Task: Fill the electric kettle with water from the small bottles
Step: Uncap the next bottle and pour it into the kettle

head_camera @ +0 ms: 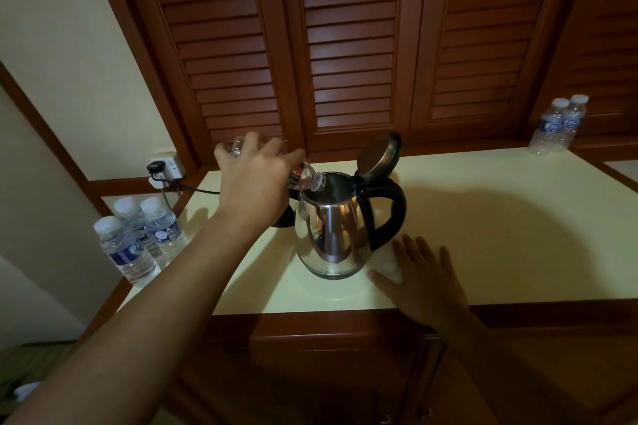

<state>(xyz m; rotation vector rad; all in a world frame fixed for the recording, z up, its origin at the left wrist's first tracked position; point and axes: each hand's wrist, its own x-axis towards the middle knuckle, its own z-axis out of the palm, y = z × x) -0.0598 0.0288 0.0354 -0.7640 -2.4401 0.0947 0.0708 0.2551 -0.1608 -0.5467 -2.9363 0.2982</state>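
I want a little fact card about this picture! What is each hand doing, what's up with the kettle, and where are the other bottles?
kettle: shiny steel electric kettle with black handle, round lid flipped up
left hand: grips a small clear plastic bottle, tipped, mouth over the kettle's opening
right hand: flat on the cream countertop beside the kettle
spare bottles: three capped bottles on the left, two capped bottles at far right
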